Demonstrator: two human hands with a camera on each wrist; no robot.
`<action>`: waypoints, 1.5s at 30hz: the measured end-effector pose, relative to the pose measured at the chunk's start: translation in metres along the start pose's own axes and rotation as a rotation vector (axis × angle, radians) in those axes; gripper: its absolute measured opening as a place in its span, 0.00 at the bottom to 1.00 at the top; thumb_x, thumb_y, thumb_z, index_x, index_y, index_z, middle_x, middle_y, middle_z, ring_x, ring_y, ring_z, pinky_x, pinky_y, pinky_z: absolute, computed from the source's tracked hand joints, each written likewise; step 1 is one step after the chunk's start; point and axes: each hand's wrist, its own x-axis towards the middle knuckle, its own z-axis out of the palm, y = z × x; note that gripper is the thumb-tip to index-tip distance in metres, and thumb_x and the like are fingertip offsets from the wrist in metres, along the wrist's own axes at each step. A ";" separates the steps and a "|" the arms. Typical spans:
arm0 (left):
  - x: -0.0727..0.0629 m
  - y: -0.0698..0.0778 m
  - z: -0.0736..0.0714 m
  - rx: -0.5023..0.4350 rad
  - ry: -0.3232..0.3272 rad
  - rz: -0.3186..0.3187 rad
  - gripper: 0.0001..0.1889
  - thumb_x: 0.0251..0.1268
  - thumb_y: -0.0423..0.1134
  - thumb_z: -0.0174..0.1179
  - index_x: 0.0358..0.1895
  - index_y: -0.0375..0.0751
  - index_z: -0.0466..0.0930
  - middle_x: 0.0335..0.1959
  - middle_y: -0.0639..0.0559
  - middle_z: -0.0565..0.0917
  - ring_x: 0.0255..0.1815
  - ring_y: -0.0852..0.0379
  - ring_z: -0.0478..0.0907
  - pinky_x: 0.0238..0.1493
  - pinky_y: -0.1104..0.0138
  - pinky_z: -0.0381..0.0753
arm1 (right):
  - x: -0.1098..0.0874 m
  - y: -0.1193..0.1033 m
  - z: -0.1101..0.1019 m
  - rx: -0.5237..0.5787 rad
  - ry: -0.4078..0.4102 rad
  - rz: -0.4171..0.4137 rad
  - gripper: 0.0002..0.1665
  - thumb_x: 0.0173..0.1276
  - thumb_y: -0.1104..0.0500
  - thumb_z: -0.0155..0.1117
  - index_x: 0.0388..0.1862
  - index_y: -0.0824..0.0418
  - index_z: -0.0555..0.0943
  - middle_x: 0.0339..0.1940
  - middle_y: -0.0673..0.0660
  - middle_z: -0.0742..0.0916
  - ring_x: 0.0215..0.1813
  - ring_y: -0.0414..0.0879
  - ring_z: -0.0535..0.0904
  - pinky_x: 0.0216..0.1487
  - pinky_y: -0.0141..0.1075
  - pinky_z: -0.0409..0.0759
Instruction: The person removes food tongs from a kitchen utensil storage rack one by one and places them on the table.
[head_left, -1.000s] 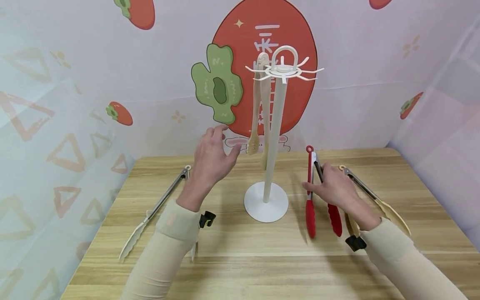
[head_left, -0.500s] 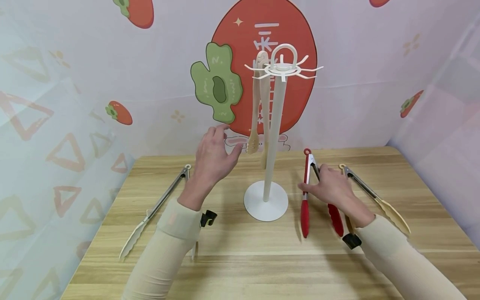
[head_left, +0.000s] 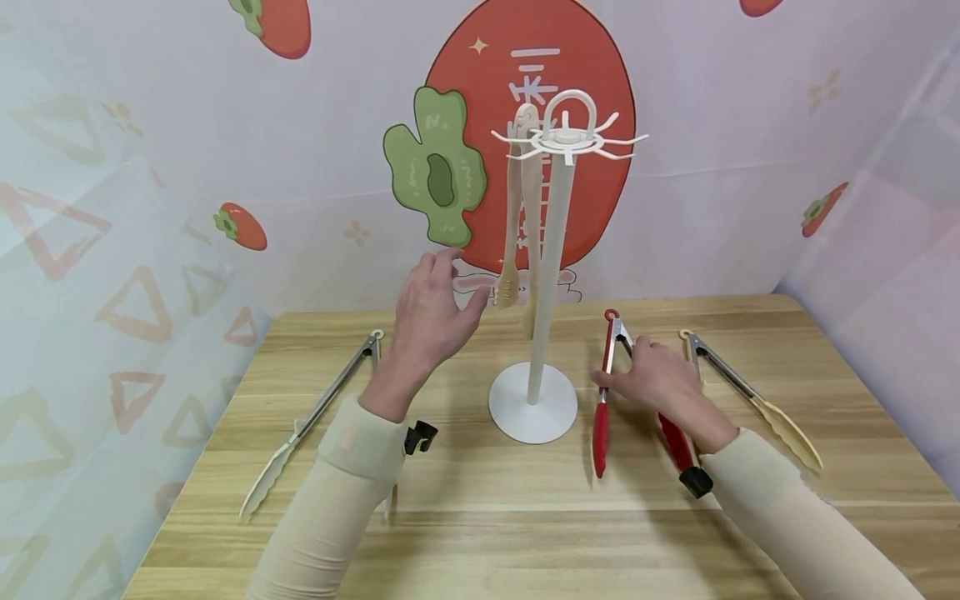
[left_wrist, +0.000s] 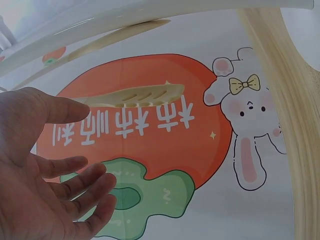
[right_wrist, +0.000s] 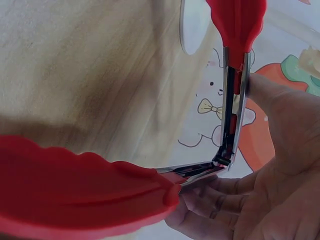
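My right hand [head_left: 652, 379] holds a pair of red-tipped tongs [head_left: 601, 437], thumb against one metal arm and fingers curled round the other. In the right wrist view the arms of these tongs [right_wrist: 82, 192] spread wide from the hinge. My left hand [head_left: 435, 321] is raised beside the white stand [head_left: 551, 250], fingers loosely bent and holding nothing. Cream tongs [head_left: 531, 196] hang from one of the stand's hooks, just right of that hand. The left wrist view shows a slotted cream tip [left_wrist: 150, 96] beyond the thumb.
White-tipped tongs [head_left: 330, 392] lie spread at the left, partly behind my left forearm. Cream-tipped tongs [head_left: 731, 379] lie at the right, partly hidden by my right hand. The stand's round base [head_left: 510, 412] sits mid-table [head_left: 480, 542], before a printed backdrop [head_left: 315, 150].
My right hand has shifted slightly left and toward me with the red tongs, whose hinge end came nearer and whose left arm swung left. The left hand has barely moved.
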 end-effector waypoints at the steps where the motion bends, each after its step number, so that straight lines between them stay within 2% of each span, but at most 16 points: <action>1: 0.000 0.000 0.000 0.000 0.000 -0.001 0.28 0.66 0.45 0.64 0.66 0.34 0.73 0.46 0.40 0.78 0.45 0.43 0.75 0.44 0.52 0.75 | 0.001 0.000 0.001 -0.008 -0.007 0.004 0.49 0.58 0.28 0.68 0.49 0.72 0.71 0.28 0.60 0.76 0.28 0.53 0.74 0.24 0.42 0.69; 10: 0.000 0.000 0.001 -0.003 0.000 -0.009 0.27 0.66 0.45 0.64 0.65 0.35 0.73 0.47 0.41 0.78 0.45 0.43 0.75 0.43 0.51 0.75 | 0.004 -0.001 0.008 -0.071 -0.034 0.016 0.53 0.58 0.27 0.67 0.53 0.75 0.71 0.32 0.62 0.78 0.30 0.55 0.75 0.24 0.41 0.71; 18: -0.001 0.001 0.000 -0.007 -0.010 -0.013 0.28 0.66 0.46 0.64 0.65 0.35 0.73 0.48 0.40 0.78 0.46 0.42 0.75 0.45 0.51 0.75 | 0.006 -0.003 0.009 -0.081 -0.080 0.050 0.45 0.59 0.27 0.66 0.40 0.69 0.72 0.28 0.60 0.76 0.27 0.52 0.73 0.23 0.40 0.67; 27: 0.001 0.002 0.001 -0.018 -0.001 0.000 0.29 0.67 0.46 0.63 0.66 0.35 0.72 0.48 0.40 0.78 0.47 0.44 0.75 0.45 0.52 0.75 | 0.006 -0.001 0.011 -0.097 -0.112 0.059 0.42 0.59 0.28 0.67 0.35 0.67 0.71 0.25 0.59 0.75 0.24 0.51 0.71 0.22 0.38 0.64; 41: 0.008 0.012 0.000 -0.084 0.056 0.044 0.29 0.68 0.46 0.63 0.68 0.34 0.71 0.53 0.41 0.77 0.50 0.46 0.74 0.51 0.53 0.75 | 0.006 0.002 0.015 -0.112 -0.136 0.057 0.41 0.59 0.27 0.65 0.32 0.66 0.72 0.27 0.60 0.76 0.26 0.52 0.72 0.23 0.39 0.66; 45: 0.011 0.016 -0.001 -0.098 0.080 0.069 0.29 0.69 0.47 0.62 0.67 0.33 0.71 0.51 0.42 0.77 0.49 0.46 0.74 0.50 0.54 0.75 | 0.006 0.002 0.015 -0.115 -0.142 0.057 0.41 0.59 0.26 0.65 0.32 0.66 0.73 0.28 0.61 0.76 0.27 0.52 0.72 0.23 0.40 0.67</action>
